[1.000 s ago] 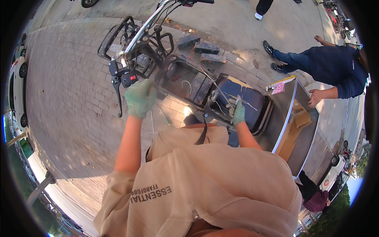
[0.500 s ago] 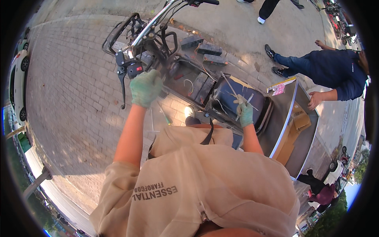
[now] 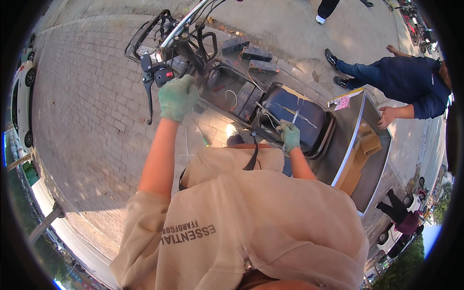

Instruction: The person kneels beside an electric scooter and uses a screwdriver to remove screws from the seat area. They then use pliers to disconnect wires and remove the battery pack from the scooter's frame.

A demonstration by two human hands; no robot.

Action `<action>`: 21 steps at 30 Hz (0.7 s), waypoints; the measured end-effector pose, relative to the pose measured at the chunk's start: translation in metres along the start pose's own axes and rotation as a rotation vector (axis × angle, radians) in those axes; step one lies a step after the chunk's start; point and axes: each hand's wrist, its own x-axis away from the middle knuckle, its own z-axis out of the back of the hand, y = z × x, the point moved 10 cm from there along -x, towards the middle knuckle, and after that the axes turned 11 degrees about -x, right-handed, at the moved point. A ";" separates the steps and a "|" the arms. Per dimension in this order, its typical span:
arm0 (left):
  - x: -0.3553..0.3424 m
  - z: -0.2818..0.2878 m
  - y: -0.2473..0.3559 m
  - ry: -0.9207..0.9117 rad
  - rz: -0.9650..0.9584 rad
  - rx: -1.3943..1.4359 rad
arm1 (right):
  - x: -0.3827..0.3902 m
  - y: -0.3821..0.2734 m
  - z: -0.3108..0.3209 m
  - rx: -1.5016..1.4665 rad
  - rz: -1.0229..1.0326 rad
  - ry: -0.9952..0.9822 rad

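Note:
My left hand (image 3: pixel 178 98), in a pale green glove, is closed at the end of the tricycle's handlebar, beside the switch housing with a red button (image 3: pixel 165 76); the grip itself is hidden under the glove. A black brake lever (image 3: pixel 149 99) hangs just left of it. Over the near edge of the worn dark seat (image 3: pixel 295 113), my gloved right hand (image 3: pixel 290 135) is closed on a thin grey rod (image 3: pixel 268 113), which slants toward the open frame. The rod's exact kind cannot be made out. Pale split patches mark the seat.
Several dark battery blocks (image 3: pixel 257 53) lie on the paving beyond the frame. A metal cargo bed (image 3: pixel 360 140) holding brown cardboard (image 3: pixel 369 143) adjoins the seat. At its far side, a person in dark blue (image 3: pixel 406 84) has a hand on its rim. White cars stand farther off.
My right hand has moved left and slightly down with the rod, whose far end now points more toward the open frame. My left hand stays at the handlebar.

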 end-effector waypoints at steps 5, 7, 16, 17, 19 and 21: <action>0.000 -0.001 0.000 -0.012 0.010 0.000 | 0.002 0.001 0.007 -0.060 -0.019 -0.013; 0.000 -0.001 0.001 -0.008 0.008 -0.026 | 0.004 0.001 0.011 -0.057 -0.018 -0.028; 0.003 -0.008 -0.003 -0.025 0.027 -0.058 | 0.018 0.003 0.036 -0.144 -0.037 0.024; 0.003 -0.010 -0.003 -0.030 0.028 -0.069 | 0.019 0.006 0.038 -0.149 -0.045 0.031; 0.003 -0.010 -0.004 -0.026 0.036 -0.064 | 0.021 0.008 0.045 -0.149 -0.043 0.045; 0.003 -0.008 -0.004 -0.010 0.030 -0.055 | 0.023 0.008 0.046 -0.143 -0.034 0.019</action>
